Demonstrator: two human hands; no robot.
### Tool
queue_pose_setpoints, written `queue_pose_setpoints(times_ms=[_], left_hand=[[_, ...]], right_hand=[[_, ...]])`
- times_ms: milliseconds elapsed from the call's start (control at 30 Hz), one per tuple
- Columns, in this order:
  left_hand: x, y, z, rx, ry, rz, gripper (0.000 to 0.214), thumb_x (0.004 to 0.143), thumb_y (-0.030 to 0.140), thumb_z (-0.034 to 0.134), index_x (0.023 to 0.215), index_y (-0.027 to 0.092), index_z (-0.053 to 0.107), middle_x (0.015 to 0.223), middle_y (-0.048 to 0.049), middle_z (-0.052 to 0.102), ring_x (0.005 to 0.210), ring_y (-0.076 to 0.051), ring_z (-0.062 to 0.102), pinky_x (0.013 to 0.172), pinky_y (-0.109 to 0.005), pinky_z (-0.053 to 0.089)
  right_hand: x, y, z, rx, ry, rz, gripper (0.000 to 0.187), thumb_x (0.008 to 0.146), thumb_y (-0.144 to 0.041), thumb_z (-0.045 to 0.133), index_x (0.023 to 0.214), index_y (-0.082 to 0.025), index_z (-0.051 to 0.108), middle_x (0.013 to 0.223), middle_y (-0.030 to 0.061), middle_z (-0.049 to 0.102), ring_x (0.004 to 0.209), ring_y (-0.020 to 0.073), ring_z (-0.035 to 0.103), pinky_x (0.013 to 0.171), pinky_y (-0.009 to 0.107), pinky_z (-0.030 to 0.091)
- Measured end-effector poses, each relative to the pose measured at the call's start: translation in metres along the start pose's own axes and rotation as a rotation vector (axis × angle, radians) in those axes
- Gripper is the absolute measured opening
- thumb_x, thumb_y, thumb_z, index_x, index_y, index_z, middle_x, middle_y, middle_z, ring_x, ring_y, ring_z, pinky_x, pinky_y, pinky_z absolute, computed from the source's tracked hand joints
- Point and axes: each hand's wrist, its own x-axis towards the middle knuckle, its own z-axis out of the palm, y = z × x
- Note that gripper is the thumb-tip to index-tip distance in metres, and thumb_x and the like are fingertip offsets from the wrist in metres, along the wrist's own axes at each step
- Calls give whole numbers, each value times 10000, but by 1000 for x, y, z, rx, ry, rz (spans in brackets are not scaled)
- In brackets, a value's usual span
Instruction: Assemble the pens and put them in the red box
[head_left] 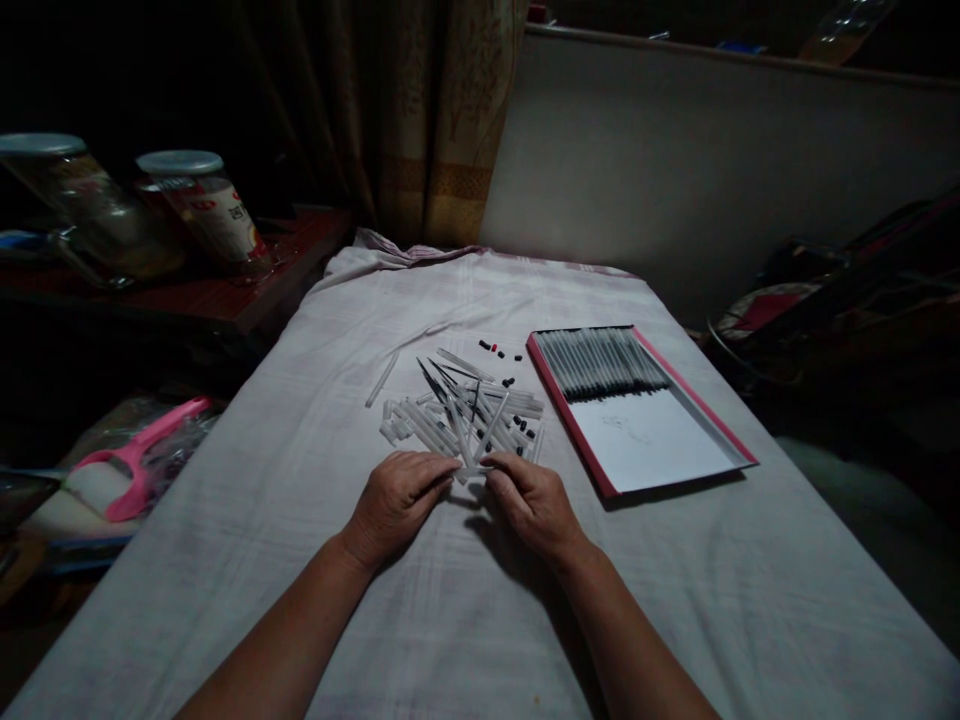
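Observation:
My left hand (401, 500) and my right hand (536, 500) face each other at the near side of a pile of pen parts. Both are closed in a pinch on the two ends of a short translucent pen part (472, 474); the fingers hide its ends. Just beyond lie many translucent pen barrels (427, 425), with dark thin refills (431, 380) across them. Small black plugs (517, 422) are scattered at the pile's right, and a red one (494, 348) lies behind it. One barrel (382, 380) rests apart at the left.
A pink-edged box (574, 435) at the right holds a row of pens (604, 362) over white paper. The white cloth (300, 560) is wrinkled. Lidded jars (202, 210) stand on a dark red side table at the left. Below is a pink-handled object (139, 455).

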Motion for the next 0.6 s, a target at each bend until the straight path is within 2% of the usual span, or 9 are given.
queue_pose_setpoints(times_ms=[67, 100, 200, 333, 400, 500, 600], left_hand=[[0, 1, 0, 0, -8, 2, 194, 935, 240, 574, 1101, 220, 673, 958, -59, 763, 858, -175, 712, 779, -314, 531], [0, 0, -1, 6, -15, 3, 193, 936, 242, 572, 1101, 220, 670, 957, -56, 762, 858, -173, 709, 783, -314, 528], [1, -9, -11, 91, -6, -30, 230, 928, 284, 584, 1138, 219, 652, 999, -65, 747, 915, -196, 689, 827, -344, 513], [-1, -34, -33, 373, 105, -195, 289, 908, 318, 575, 1175, 229, 642, 1141, -100, 701, 1054, -274, 633, 898, -435, 472], [-3, -45, -40, 474, 62, -245, 278, 904, 274, 556, 1159, 230, 656, 1187, -112, 678, 1106, -301, 604, 913, -465, 450], [-6, -52, -41, 509, -12, -282, 282, 893, 236, 552, 1154, 234, 659, 1203, -115, 670, 1133, -310, 586, 936, -484, 425], [-6, -51, -38, 478, -1, -304, 236, 883, 247, 573, 1100, 224, 664, 1157, -109, 693, 1116, -302, 594, 943, -474, 415]], right_hand=[[-1, 0, 1, 17, -6, -6, 232, 896, -307, 520, 971, -209, 717, 850, 54, 755, 754, 189, 695, 703, 275, 517], [-1, 0, 1, 20, -12, -9, 228, 891, -304, 527, 960, -212, 724, 859, 59, 762, 757, 193, 700, 705, 281, 520], [-1, 1, -4, 34, -4, 11, 257, 904, -318, 509, 811, -202, 718, 719, 47, 735, 647, 175, 678, 623, 260, 499], [-1, 6, -14, 123, 123, 111, 325, 916, -366, 494, 704, -189, 664, 610, 24, 671, 567, 153, 624, 571, 240, 473], [-1, 9, -18, 182, 167, 165, 341, 915, -399, 498, 701, -184, 653, 601, 21, 656, 537, 144, 592, 545, 238, 461], [-2, 13, -18, 241, 168, 208, 344, 898, -436, 520, 714, -177, 652, 591, 17, 637, 494, 130, 541, 499, 233, 435], [-3, 16, -17, 273, 163, 231, 332, 882, -453, 549, 745, -172, 660, 607, 18, 642, 493, 127, 533, 493, 232, 434]])
